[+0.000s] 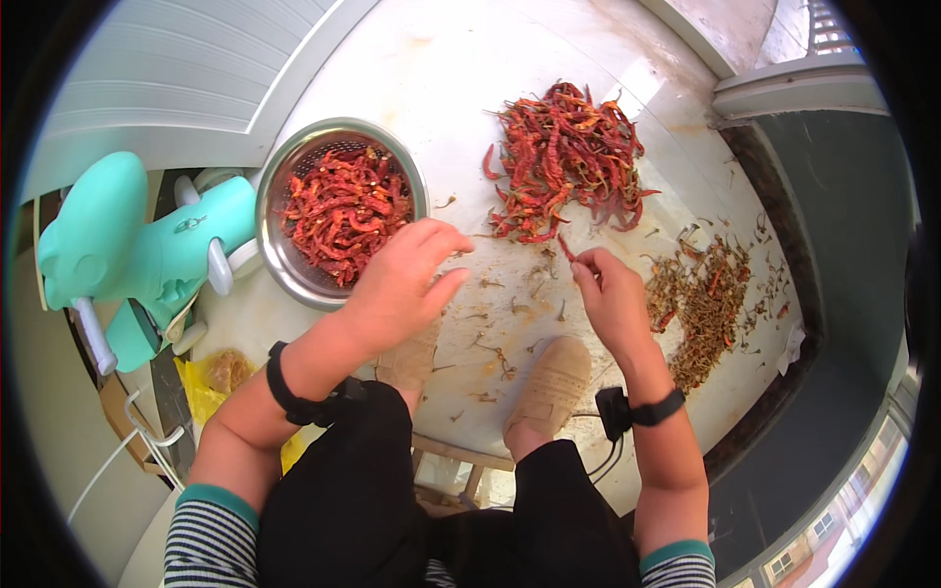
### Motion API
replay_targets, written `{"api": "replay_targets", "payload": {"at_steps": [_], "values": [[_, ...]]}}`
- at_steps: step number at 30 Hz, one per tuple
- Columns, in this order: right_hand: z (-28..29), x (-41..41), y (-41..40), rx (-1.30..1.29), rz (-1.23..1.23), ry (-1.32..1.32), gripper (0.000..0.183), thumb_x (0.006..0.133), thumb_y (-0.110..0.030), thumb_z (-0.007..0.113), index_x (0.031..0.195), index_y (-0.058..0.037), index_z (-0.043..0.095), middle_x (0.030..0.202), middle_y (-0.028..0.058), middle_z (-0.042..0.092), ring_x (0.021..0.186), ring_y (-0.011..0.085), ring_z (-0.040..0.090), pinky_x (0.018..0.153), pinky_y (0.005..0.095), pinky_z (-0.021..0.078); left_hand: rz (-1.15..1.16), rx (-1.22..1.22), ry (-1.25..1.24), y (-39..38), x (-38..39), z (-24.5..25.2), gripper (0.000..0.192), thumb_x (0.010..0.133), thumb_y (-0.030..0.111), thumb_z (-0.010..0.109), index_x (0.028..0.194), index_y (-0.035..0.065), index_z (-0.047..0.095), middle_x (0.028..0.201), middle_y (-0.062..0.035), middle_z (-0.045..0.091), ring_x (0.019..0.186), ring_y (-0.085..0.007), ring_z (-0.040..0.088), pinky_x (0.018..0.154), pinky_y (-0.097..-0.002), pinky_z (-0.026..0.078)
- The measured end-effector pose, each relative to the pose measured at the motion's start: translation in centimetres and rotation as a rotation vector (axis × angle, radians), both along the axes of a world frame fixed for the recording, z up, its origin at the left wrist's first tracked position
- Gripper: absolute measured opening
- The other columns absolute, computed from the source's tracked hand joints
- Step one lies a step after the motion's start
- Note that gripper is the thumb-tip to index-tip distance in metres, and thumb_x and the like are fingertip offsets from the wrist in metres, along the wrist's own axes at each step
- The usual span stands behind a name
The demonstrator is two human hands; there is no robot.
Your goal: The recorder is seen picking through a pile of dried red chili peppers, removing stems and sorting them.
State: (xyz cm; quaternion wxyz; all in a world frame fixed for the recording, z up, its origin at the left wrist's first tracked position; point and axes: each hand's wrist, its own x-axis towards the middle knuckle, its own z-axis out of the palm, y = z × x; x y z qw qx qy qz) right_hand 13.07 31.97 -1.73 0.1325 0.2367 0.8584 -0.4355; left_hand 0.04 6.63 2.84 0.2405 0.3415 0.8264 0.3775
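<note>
My right hand point(612, 294) pinches a single dried red chili point(565, 248) between thumb and fingertips, just below a heap of dried red chilies with stems point(566, 158) on the pale floor. My left hand point(412, 275) is over the lower right rim of a stainless steel colander point(266, 246). Its thumb and fingers are apart, and I see nothing held between them. Inside the colander lies a pile of dried red chilies point(345, 213), partly covered by that hand. Loose chili stems point(503, 360) are scattered on the floor between my hands.
A brown pile of stems point(709, 316) with a few red bits lies to the right, near a dark wall recess point(845, 242). At left stand a turquoise ride-on toy point(180, 228) and a yellow plastic bag point(198, 389). My shoes point(551, 382) are below the hands; a cable hangs from the right wristband point(654, 408).
</note>
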Motion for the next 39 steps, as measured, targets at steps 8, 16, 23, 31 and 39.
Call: {"api": "replay_targets", "payload": {"at_steps": [8, 16, 23, 31, 39], "values": [[5.0, -0.3, -5.1, 0.162, 0.336, 0.441, 0.011, 0.087, -0.011, 0.069, 0.095, -0.0077, 0.063, 0.080, 0.0099, 0.057, 0.074, 0.0296, 0.061, 0.062, 0.0402, 0.0502, -0.022, 0.077, -0.359, 1.9, 1.5, 0.9, 0.032, 0.090, 0.013, 0.072, 0.119, 0.0013, 0.064, 0.108, -0.0106, 0.067, 0.098, -0.0217, 0.064, 0.088, -0.0331, 0.052], [5.8, -0.4, -5.7, 0.150, 0.380, 0.486, 0.012, 0.085, -0.006, 0.069, 0.093, -0.0068, 0.061, 0.077, 0.0088, 0.052, 0.072, 0.0290, 0.058, 0.061, 0.0400, 0.0488, 0.158, 0.193, -0.916, 1.6, 1.9, 0.2, 0.015, 0.094, 0.006, 0.067, 0.107, -0.0005, 0.068, 0.096, -0.0021, 0.068, 0.086, -0.0067, 0.062, 0.080, -0.0236, 0.052], [6.0, -0.5, -5.0, -0.275, 0.266, 0.403, 0.011, 0.084, 0.001, 0.069, 0.094, -0.0047, 0.065, 0.080, 0.0099, 0.060, 0.073, 0.0289, 0.061, 0.063, 0.0352, 0.0492, 0.113, 0.218, -1.202, 1.1, 0.9, 0.2, 0.008, 0.093, 0.002, 0.066, 0.100, -0.0009, 0.066, 0.089, -0.0051, 0.068, 0.082, -0.0108, 0.064, 0.078, -0.0259, 0.053], [5.6, -0.5, -4.4, -0.474, 0.264, 0.332, 0.007, 0.087, -0.001, 0.069, 0.094, -0.0037, 0.067, 0.081, 0.0086, 0.062, 0.075, 0.0238, 0.061, 0.069, 0.0319, 0.0490, 0.116, 0.280, -1.359, 0.6, 1.0, -0.3, 0.008, 0.091, 0.001, 0.068, 0.098, -0.0020, 0.066, 0.088, -0.0084, 0.070, 0.081, -0.0143, 0.066, 0.078, -0.0279, 0.054], [4.9, -0.4, -3.4, -0.807, 0.267, 0.131, 0.005, 0.093, -0.006, 0.067, 0.096, -0.0031, 0.067, 0.084, 0.0035, 0.063, 0.077, 0.0150, 0.058, 0.073, 0.0291, 0.0480, 0.008, 0.266, -1.418, 0.4, 1.3, -1.5, 0.010, 0.090, 0.002, 0.071, 0.097, -0.0023, 0.067, 0.090, -0.0098, 0.070, 0.081, -0.0160, 0.067, 0.078, -0.0295, 0.055]]}}
